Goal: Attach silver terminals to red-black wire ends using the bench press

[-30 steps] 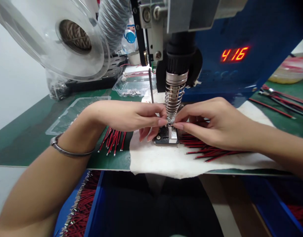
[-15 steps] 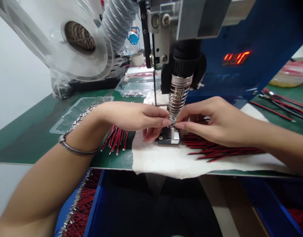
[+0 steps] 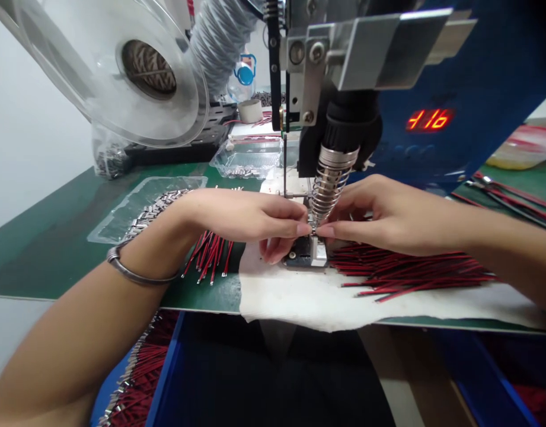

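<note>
My left hand (image 3: 250, 219) reaches in from the left, thumb and forefinger pinched beside a tiny metal piece (image 3: 314, 230). On the other side, my right hand (image 3: 379, 216) is also closed in a pinch, its fingertips almost meeting the left ones; what it grips is too small and covered to make out. Right above the fingertips comes the spring-wrapped tip (image 3: 328, 181) of a bench machine. Below them sits a small black and silver fixture (image 3: 318, 254) on a white cloth (image 3: 290, 299). Red and black wires (image 3: 401, 273) lie in a pile under my right hand.
More wires (image 3: 210, 255) lie below my left wrist. A clear tray of silver metal pieces (image 3: 159, 209) and another clear tray (image 3: 248, 157) stand behind. The blue machine housing (image 3: 433, 154) rises at right. A blue bin (image 3: 166, 367) with wires sits beneath the table edge.
The view has shifted a little, so the machine appears lower and further right. Both hands keep their pinch at the fixture, fingertips slightly closer together. The red display reads differently.
</note>
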Available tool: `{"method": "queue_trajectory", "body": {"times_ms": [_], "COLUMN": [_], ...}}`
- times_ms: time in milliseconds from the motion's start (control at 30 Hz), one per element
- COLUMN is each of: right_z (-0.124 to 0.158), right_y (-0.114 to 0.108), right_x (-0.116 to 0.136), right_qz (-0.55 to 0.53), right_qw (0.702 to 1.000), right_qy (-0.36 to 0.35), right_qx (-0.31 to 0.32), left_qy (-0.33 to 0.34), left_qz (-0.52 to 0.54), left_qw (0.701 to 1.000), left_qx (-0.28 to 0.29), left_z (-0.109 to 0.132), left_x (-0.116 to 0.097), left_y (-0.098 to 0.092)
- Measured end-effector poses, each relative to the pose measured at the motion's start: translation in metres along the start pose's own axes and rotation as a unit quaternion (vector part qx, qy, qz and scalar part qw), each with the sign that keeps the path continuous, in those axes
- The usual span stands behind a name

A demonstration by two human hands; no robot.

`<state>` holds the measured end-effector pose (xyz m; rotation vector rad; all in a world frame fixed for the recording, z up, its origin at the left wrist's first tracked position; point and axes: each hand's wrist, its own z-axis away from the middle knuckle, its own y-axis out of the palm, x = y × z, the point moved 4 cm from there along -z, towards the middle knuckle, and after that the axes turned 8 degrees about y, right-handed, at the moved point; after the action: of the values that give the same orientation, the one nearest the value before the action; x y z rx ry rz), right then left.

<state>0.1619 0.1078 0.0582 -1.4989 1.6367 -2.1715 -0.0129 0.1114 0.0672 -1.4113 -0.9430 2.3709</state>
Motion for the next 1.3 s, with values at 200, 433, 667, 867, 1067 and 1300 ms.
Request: {"method": "queue_trajectory", "body": {"times_ms": [200,433,667,867,1067,1300], "right_z": [0.009,0.011,0.012,0.012,0.013,0.015], "right_y": [0.009,0.013,0.013,0.012,0.013,0.014], "right_x": [-0.002,-0.002,-0.001,0.0,-0.001,0.0], "right_qz": [-0.032,-0.041,-0.04,-0.035,-0.025,-0.011], "right_qw": [0.996,0.995,0.994,0.993,0.991,0.989], "right_qy": [0.047,0.041,0.026,0.031,0.012,-0.003], "right_qx": [-0.062,-0.084,-0.095,-0.105,-0.128,-0.15], "left_qy": [-0.002,-0.025,-0.033,-0.03,-0.031,-0.032], "left_qz": [0.027,0.041,0.058,0.061,0.053,0.049], "left_qw": [1.0,0.999,0.998,0.998,0.998,0.998], "left_qx": [0.01,0.006,0.006,0.002,0.001,0.003], "left_z": [0.0,0.0,0.0,0.0,-0.001,0.0], "left_x": [0.002,0.0,0.0,0.0,-0.001,0.0], "left_y": [0.001,0.001,0.001,0.002,0.002,0.001]}}
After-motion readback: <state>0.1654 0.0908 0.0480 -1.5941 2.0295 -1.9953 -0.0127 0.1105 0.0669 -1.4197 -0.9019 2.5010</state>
